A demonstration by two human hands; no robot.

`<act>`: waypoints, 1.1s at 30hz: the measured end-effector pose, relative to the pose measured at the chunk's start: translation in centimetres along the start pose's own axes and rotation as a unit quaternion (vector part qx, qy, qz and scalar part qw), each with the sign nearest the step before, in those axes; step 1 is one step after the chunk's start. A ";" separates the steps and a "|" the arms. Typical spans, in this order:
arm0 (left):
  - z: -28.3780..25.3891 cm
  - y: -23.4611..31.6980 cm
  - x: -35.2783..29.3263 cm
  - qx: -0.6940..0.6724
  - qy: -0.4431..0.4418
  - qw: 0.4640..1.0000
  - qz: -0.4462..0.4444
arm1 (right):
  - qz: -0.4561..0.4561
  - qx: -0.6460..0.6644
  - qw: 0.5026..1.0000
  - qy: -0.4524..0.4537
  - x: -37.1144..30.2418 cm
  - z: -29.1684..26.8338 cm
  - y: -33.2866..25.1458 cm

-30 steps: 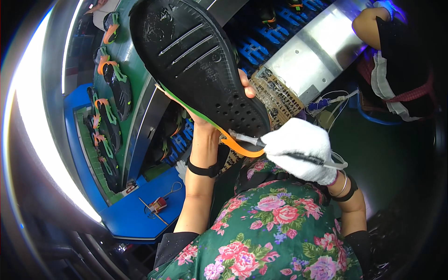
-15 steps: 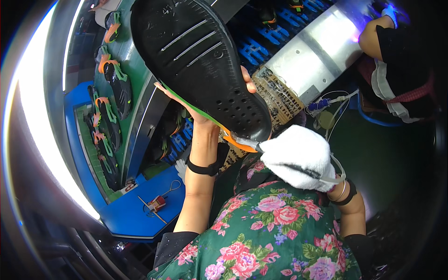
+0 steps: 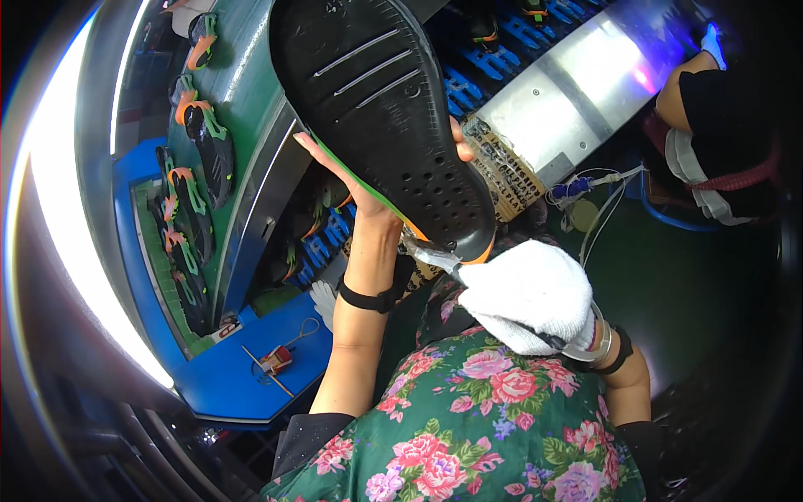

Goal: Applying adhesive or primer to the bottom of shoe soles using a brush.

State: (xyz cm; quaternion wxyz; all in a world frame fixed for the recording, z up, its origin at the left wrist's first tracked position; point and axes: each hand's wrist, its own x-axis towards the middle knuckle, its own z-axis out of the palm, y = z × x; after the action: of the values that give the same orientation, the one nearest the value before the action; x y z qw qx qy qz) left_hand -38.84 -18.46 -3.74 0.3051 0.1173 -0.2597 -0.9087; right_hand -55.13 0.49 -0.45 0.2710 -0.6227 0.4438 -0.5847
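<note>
Gripping a black shoe sole point(image 3: 381, 117) from beneath, the bare left hand point(image 3: 368, 188) holds it up close to the camera, tread side facing up, fingers wrapped around its green and orange edge. The right hand point(image 3: 527, 305), in a white cotton glove, is clenched around a thin tool point(image 3: 431, 258) whose tip touches the sole's heel end. Farther left, more black soles with orange and green straps point(image 3: 205, 142) lie on a green conveyor surface point(image 3: 242, 92); another person's arm point(image 3: 682, 92) shows at upper right.
</note>
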 end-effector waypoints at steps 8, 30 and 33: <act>0.4 0.1 0.2 0.006 0.027 0.999 0.016 | 0.064 0.010 0.998 0.016 0.3 -0.6 0.6; -0.2 0.7 2.5 0.019 -0.088 0.996 -0.029 | 0.176 0.172 0.967 0.066 0.1 -2.0 2.5; -0.3 0.7 2.5 0.017 -0.095 0.995 -0.023 | 0.119 0.055 0.989 0.067 0.3 -1.8 2.5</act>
State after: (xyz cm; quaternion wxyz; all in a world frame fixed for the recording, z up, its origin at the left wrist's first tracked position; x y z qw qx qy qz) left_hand -40.34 -20.60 -3.81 0.2560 0.0410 -0.3001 -0.9180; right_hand -57.47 -0.54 -2.14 0.3421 -0.5088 0.4990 -0.6125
